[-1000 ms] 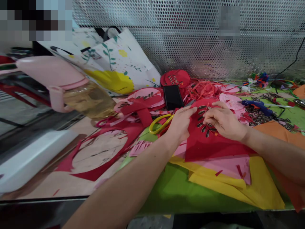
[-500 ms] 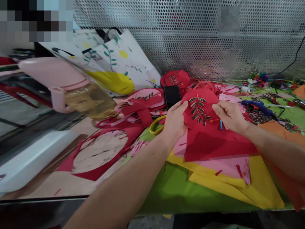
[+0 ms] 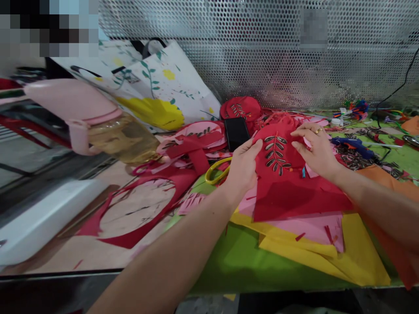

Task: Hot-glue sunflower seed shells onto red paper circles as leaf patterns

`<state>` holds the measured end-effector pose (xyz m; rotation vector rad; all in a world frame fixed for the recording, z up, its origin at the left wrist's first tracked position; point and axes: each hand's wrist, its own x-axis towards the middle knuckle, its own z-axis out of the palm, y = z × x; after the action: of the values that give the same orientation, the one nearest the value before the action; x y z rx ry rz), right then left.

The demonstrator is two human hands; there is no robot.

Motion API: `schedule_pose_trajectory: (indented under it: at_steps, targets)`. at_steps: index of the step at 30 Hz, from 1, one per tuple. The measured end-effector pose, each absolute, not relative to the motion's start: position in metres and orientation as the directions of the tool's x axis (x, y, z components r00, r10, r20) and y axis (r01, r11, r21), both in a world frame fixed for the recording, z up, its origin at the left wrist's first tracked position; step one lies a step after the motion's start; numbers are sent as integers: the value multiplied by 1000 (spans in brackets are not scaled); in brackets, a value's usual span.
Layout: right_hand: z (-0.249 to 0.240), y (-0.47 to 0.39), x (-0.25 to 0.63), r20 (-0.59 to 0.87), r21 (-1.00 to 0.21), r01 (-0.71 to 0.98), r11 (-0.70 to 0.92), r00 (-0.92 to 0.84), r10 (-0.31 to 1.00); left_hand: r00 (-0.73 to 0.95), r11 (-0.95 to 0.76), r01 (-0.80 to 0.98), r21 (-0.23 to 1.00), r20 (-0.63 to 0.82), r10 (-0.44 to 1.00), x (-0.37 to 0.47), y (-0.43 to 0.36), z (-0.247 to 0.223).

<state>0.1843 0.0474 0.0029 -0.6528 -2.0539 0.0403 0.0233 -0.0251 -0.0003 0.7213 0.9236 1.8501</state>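
A round red paper piece (image 3: 291, 148), with striped seeds laid on it in the shape of a leafy sprig, is held up over the sheets. My left hand (image 3: 244, 163) pinches its left edge, thumb on the front. By the right edge, my right hand (image 3: 316, 148) has its thumb and fingers apart, a ring on one finger. Beneath lie a square red sheet (image 3: 294, 200), pink paper (image 3: 321, 224) and a yellow sheet (image 3: 363, 257). Yellow-handled scissors (image 3: 214, 172) lie partly hidden beside my left hand.
A black phone (image 3: 237, 133) lies behind my left hand, near more seed-decorated red discs (image 3: 242, 107). At right are a blue glue gun (image 3: 355, 146) and scattered seeds (image 3: 352, 161). A pink-lidded bottle (image 3: 121, 135) and floral bag (image 3: 170, 83) stand left; a perforated metal panel (image 3: 248, 56) rises behind.
My right hand has loosened from its pinch at the disc's right edge, and its fingers have lifted and spread. The disc has shifted slightly down and right, with my left hand still on it.
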Motion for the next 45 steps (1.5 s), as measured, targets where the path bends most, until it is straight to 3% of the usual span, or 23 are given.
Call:
schedule_pose_trajectory:
  at_steps: [12, 25, 35, 45]
  targets:
    - [4, 49, 186, 815, -173, 503, 847, -410, 410, -230, -223, -428, 876, 134, 964, 32, -34, 2]
    - [3, 44, 187, 781, -28, 601, 799, -485, 392, -198, -179, -437, 881, 100, 975, 32, -35, 1]
    - [5, 42, 185, 766, -177, 588, 789, -421, 486, -212, -171, -448, 877, 81, 974, 32, -35, 5]
    - [4, 58, 189, 812, -282, 582, 763, -279, 513, -360, -241, -484, 841, 60, 931, 23, -28, 3]
